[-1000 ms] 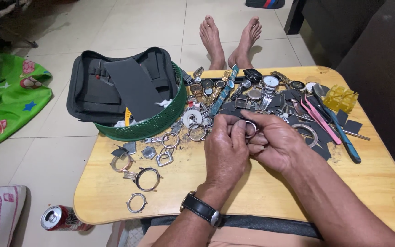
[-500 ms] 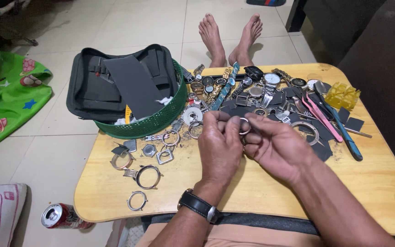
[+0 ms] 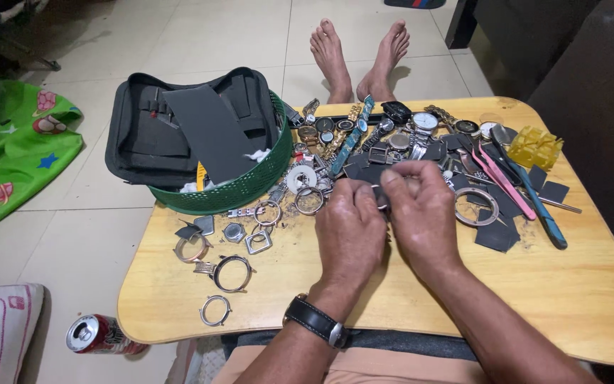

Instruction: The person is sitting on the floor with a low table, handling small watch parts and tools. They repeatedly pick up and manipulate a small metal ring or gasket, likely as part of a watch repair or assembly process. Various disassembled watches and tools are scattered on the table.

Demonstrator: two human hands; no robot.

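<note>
Both hands meet over the middle of the wooden table [image 3: 364,313], and between them sits a small dark part [image 3: 379,197], hard to make out because the fingers cover most of it. The left hand [image 3: 350,231] has its grip drawn narrow, thumb and fingertips pinched on the near edge of that part; a black-strapped wristwatch [image 3: 315,320] circles its wrist. The right hand [image 3: 423,213] curls over the part from the other side, its grip likewise closed on it, fingertips touching those of the left.

Just beyond the knuckles lies a heap of watch pieces [image 3: 378,135]: dials, metal bands, cases and a teal strap, all crowded together. Right of the right hand rests a round metal bezel ring [image 3: 475,206] on dark square pads, with pink tweezers [image 3: 502,181] and a blue-handled tool [image 3: 541,206] beside it, and a yellow plastic block [image 3: 534,147] near the far right corner. Left of the hands, several empty watch cases and rings [image 3: 232,272] lie spread apart on the bare wood. A green mesh basket [image 3: 250,186] stands at the far left corner, holding a black pouch [image 3: 143,135]. On the tiled floor, a drink can [image 3: 97,334] lies below the table's near left corner, and two bare feet [image 3: 360,53] rest beyond its far edge.
</note>
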